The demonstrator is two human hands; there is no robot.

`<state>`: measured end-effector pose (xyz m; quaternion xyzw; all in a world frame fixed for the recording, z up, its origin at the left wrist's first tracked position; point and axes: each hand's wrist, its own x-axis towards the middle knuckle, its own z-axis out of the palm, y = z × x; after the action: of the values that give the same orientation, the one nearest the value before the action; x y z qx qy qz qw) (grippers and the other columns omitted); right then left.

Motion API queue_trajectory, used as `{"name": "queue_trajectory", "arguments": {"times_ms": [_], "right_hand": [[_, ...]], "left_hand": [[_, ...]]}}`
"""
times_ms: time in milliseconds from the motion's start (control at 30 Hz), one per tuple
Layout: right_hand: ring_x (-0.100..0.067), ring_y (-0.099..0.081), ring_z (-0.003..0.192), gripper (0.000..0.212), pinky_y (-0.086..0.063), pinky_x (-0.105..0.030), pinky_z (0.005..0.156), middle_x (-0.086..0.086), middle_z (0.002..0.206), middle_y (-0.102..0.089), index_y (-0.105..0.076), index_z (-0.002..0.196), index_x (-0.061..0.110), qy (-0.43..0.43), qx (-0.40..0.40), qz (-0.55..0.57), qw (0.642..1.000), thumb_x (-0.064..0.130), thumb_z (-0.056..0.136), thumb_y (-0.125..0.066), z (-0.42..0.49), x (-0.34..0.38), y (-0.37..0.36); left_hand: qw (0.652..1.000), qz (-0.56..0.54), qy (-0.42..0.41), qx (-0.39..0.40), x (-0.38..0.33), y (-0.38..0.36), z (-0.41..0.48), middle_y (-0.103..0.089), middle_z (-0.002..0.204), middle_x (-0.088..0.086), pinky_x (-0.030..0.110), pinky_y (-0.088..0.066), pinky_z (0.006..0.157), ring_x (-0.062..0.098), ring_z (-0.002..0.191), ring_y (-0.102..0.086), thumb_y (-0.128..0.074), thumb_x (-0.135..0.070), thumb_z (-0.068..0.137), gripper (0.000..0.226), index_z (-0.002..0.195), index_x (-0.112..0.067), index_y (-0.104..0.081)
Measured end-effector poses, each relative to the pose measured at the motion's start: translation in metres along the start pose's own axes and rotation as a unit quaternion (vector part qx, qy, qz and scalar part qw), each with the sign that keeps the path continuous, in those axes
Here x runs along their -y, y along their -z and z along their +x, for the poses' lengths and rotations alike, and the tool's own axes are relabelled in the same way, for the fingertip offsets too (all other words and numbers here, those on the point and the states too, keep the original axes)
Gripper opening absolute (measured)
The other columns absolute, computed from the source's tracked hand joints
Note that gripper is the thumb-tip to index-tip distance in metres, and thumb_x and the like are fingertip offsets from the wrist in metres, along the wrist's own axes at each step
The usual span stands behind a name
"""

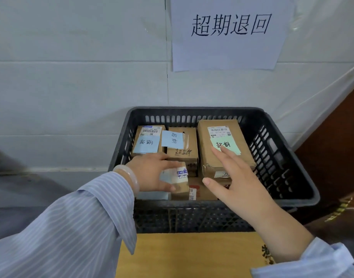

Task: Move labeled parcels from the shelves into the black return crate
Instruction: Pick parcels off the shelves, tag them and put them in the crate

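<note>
Your left hand (pixel 150 173) grips a small box (pixel 178 179), thumb on its near side and fingers curled over its far edge. The box is inside the crate (pixel 272 153), over the near-left part; you cannot tell whether it rests on the parcels beneath it. Your right hand (pixel 232 177) holds nothing: its fingers are straight and spread, with the fingertips over the green note (pixel 224 144) on the large box (pixel 204 137) along the crate's right side. Whether they touch it is unclear. At the back left lies a box with a blue note (pixel 147 144), and just beside it a middle box (pixel 189 145) with a second blue note (pixel 172 139). A pale bracelet (pixel 130 177) sits on your left wrist. A handwritten sign (pixel 230 33) hangs on the wall above the crate, and a yellow carton (pixel 192 255) lies below its near wall.
</note>
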<state>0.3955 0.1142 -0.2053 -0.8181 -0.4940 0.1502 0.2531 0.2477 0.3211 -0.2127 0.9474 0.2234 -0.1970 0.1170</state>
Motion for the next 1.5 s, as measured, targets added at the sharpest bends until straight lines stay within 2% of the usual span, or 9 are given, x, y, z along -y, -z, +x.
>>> {"name": "queue_trajectory", "arguments": {"times_ms": [233,333,433,700,933,1033,1133,1233,1500], "right_hand": [[0.008,0.006,0.14,0.086,0.006,-0.025,0.115,0.024,0.157,-0.001,-0.008,0.151,0.048,-0.039,-0.123,-0.101,0.986,0.068,0.082,-0.055,-0.057,-0.019,0.03],[0.005,0.012,0.142,0.091,0.008,-0.029,0.118,0.024,0.157,0.006,-0.003,0.151,0.047,-0.115,-0.167,-0.15,0.968,0.073,0.08,-0.053,-0.101,-0.038,0.043],[0.004,0.018,0.143,0.094,0.007,-0.033,0.121,0.026,0.153,0.016,0.009,0.147,0.053,-0.214,-0.196,-0.156,0.944,0.079,0.077,-0.049,-0.153,-0.056,0.05],[-0.001,0.011,0.147,0.094,-0.005,-0.038,0.123,0.021,0.159,0.005,0.01,0.142,0.057,-0.395,-0.3,-0.156,0.854,0.089,0.065,-0.032,-0.324,-0.068,0.053],[0.004,0.023,0.143,0.094,0.003,-0.033,0.122,0.024,0.157,0.017,0.012,0.146,0.053,-0.503,-0.359,-0.147,0.772,0.085,0.073,-0.039,-0.477,-0.038,0.025],[0.005,0.024,0.139,0.096,0.007,-0.029,0.119,0.023,0.154,0.02,0.012,0.148,0.048,-0.568,-0.37,-0.144,0.721,0.081,0.076,-0.043,-0.551,-0.014,0.005],[-0.002,0.012,0.147,0.099,0.001,-0.035,0.123,0.018,0.159,0.01,0.006,0.151,0.044,-0.622,-0.391,-0.14,0.664,0.083,0.072,-0.039,-0.617,0.014,-0.02],[0.0,0.014,0.145,0.104,0.0,-0.038,0.123,0.018,0.159,0.008,0.0,0.154,0.041,-0.665,-0.412,-0.116,0.612,0.085,0.066,-0.033,-0.664,0.04,-0.047],[0.006,0.022,0.14,0.096,0.008,-0.034,0.121,0.022,0.158,0.018,0.011,0.149,0.047,-0.746,-0.447,-0.066,0.489,0.076,0.079,-0.048,-0.734,0.078,-0.09]], "left_hand": [[0.972,0.02,-0.124,-0.2,-0.1,0.022,0.003,-0.009,0.164,-0.003,0.046,-0.015,0.12,0.021,0.149,-0.009,-0.043,-0.073,0.086,0.082,0.154,-0.043,-0.009],[0.946,0.024,-0.211,-0.245,-0.153,0.02,0.012,-0.004,0.165,-0.003,0.05,-0.011,0.121,0.021,0.15,-0.003,-0.042,-0.075,0.085,0.084,0.153,-0.044,-0.004],[0.913,0.011,-0.301,-0.274,-0.209,0.004,0.022,-0.016,0.163,-0.003,0.054,-0.017,0.119,0.019,0.15,-0.01,-0.04,-0.075,0.084,0.083,0.154,-0.042,-0.008],[0.839,0.01,-0.507,-0.198,-0.365,-0.047,-0.024,-0.018,0.162,-0.008,0.051,-0.011,0.118,0.013,0.15,-0.009,-0.031,-0.078,0.081,0.083,0.153,-0.045,-0.006],[0.751,0.018,-0.639,-0.165,-0.474,-0.108,-0.123,-0.042,0.152,-0.001,0.057,-0.029,0.11,0.021,0.143,-0.036,-0.034,-0.077,0.081,0.078,0.149,-0.04,-0.031],[0.72,0.006,-0.683,-0.12,-0.517,-0.15,-0.179,-0.039,0.155,-0.001,0.058,-0.023,0.113,0.021,0.145,-0.031,-0.032,-0.078,0.076,0.082,0.149,-0.04,-0.033],[0.67,0.024,-0.737,-0.089,-0.551,-0.193,-0.235,-0.031,0.158,-0.002,0.055,-0.016,0.116,0.02,0.147,-0.025,-0.028,-0.078,0.074,0.085,0.151,-0.042,-0.026],[0.637,0.027,-0.769,-0.04,-0.576,-0.234,-0.283,-0.022,0.161,-0.006,0.049,-0.005,0.119,0.016,0.149,-0.017,-0.026,-0.078,0.073,0.084,0.151,-0.047,-0.018],[0.546,0.097,-0.832,0.03,-0.617,-0.306,-0.354,-0.013,0.162,-0.012,0.045,-0.007,0.119,0.015,0.15,-0.011,-0.019,-0.078,0.07,0.087,0.152,-0.048,-0.011]]}}
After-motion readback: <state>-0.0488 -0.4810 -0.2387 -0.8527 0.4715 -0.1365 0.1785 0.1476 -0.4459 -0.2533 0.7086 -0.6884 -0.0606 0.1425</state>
